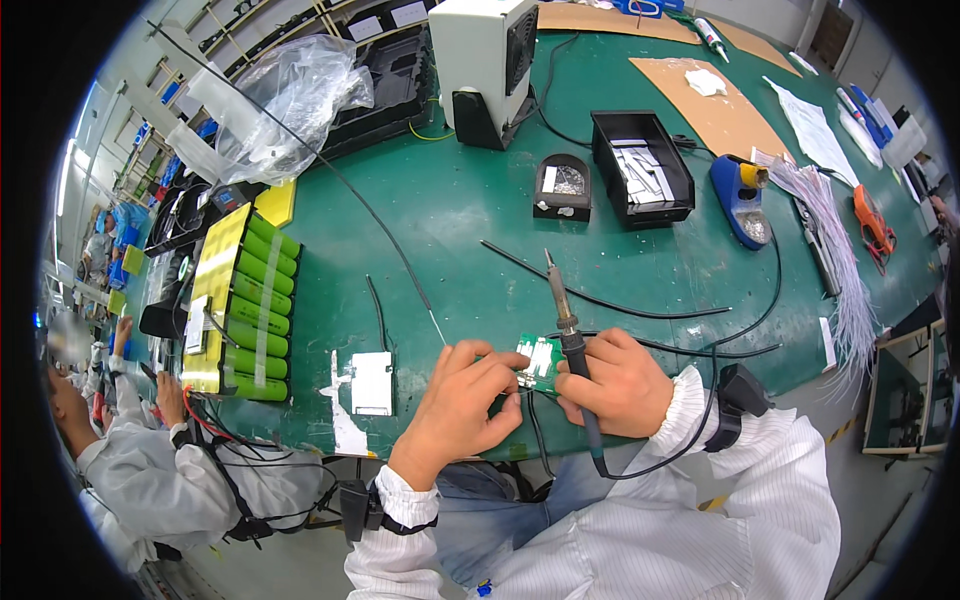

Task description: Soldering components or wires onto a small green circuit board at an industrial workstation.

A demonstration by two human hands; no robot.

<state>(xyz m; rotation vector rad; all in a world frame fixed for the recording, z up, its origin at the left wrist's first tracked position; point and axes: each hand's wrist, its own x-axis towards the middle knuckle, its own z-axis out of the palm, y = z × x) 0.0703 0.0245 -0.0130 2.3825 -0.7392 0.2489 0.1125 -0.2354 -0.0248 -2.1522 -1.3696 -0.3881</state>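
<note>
My right hand (622, 385) is closed around a soldering iron (592, 425), its metal tip pointing away from me and up, off the board. The same hand's fingertips lie at the right edge of a small green circuit board (540, 360) with white and silvery strips. At the board's left edge, my left hand (462, 405) has its fingers curled, the tips pinching that edge. A long thin black lead (385, 235) comes from the far left and ends in a pale thin wire that reaches my left knuckles. Whether the left fingers hold that wire is hidden.
Left stands a green cylindrical-cell battery pack (262, 310); near it lies a white flat module (372, 383). Loose black cables (600, 300) lie beyond the board. Farther back are black bins (642, 170), a blue iron stand (740, 205) and white wires (830, 230). Another person (190, 470) works at left.
</note>
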